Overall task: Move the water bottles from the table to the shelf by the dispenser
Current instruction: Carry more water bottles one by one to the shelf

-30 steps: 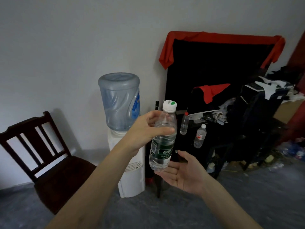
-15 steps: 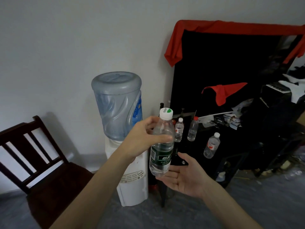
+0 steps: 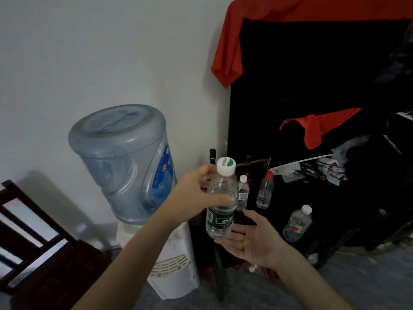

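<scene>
My left hand (image 3: 192,198) grips a clear water bottle (image 3: 221,211) with a green label and a white cap, holding it upright in the air. Just below the bottle's base my right hand (image 3: 250,240) lies palm up with straight fingers. Behind them three more small bottles stand or lean on the dark shelf (image 3: 274,211): a white-capped bottle (image 3: 243,193), a red-capped bottle (image 3: 265,191) and a lower white-capped bottle (image 3: 298,223). The water dispenser (image 3: 174,269) with its big blue jug (image 3: 125,162) stands left of the shelf.
A dark wooden chair (image 3: 33,253) stands at the lower left. A black board with red cloth (image 3: 230,57) draped over it leans on the wall behind the shelf. Papers and clutter (image 3: 328,166) lie to the right. Grey floor shows below.
The view has come closer to the dispenser and shelf. Both hands keep the same hold and pose, with the bottle still above my right palm.
</scene>
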{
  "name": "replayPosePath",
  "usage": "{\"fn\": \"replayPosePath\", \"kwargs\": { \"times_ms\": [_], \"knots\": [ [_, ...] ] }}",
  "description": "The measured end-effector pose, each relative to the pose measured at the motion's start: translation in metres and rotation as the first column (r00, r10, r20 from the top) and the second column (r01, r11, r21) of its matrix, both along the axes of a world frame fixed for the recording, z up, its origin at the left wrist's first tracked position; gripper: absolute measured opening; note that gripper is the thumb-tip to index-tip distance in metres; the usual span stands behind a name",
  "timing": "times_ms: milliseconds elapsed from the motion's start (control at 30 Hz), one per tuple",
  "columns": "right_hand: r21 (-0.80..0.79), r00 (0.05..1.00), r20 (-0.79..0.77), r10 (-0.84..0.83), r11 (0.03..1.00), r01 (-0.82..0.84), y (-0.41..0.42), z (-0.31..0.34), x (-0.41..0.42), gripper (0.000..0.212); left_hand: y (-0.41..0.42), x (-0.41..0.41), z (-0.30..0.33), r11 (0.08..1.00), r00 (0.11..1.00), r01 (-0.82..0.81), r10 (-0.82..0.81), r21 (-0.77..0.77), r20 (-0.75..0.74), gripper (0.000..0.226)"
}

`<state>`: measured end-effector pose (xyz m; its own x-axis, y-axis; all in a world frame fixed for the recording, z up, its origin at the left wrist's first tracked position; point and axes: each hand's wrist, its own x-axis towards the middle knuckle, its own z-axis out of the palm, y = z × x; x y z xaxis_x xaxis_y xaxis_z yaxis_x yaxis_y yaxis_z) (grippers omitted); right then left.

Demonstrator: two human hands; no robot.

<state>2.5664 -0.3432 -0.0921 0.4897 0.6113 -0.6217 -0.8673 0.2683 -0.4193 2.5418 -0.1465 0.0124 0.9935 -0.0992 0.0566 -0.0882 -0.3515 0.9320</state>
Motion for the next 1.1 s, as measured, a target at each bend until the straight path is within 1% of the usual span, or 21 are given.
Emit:
{"fn": "replayPosePath", "kwargs": {
  "times_ms": [133, 300, 533, 700, 933, 1100],
  "knots": [
    [-0.013, 0.998, -0.059, -0.032, 0.999, 0.032, -0.008, -0.020, 0.032, 0.067, -0.006, 0.033, -0.019, 0.999, 1.000, 0.011, -0.011, 0.045, -0.010, 0.072],
    [-0.030, 0.988, -0.143, -0.057, 0.998, 0.054, -0.013, -0.049, 0.059, 0.068, -0.008, 0.069, -0.045, 0.996, 0.997, 0.051, -0.047, 0.071, -0.061, 0.067],
    [-0.135, 0.985, -0.131, -0.111, 0.986, 0.094, -0.013, -0.070, 0.103, 0.058, 0.002, 0.125, -0.070, 0.986, 0.987, 0.120, -0.106, 0.117, -0.118, 0.065],
    [-0.195, 0.976, -0.142, -0.167, 0.971, 0.138, 0.001, -0.083, 0.133, 0.055, 0.011, 0.167, -0.082, 0.970, 0.975, 0.205, -0.191, 0.131, -0.109, 0.059],
    [-0.256, 0.925, -0.198, -0.324, 0.928, 0.270, 0.009, -0.116, 0.160, 0.052, 0.013, 0.203, -0.123, 0.931, 0.936, 0.345, -0.333, 0.116, -0.114, 0.060],
    [-0.308, 0.884, -0.282, -0.373, 0.908, 0.284, 0.004, -0.143, 0.172, 0.052, 0.010, 0.207, -0.151, 0.951, 0.944, 0.307, -0.300, 0.032, -0.137, 0.058]
  ]
}}
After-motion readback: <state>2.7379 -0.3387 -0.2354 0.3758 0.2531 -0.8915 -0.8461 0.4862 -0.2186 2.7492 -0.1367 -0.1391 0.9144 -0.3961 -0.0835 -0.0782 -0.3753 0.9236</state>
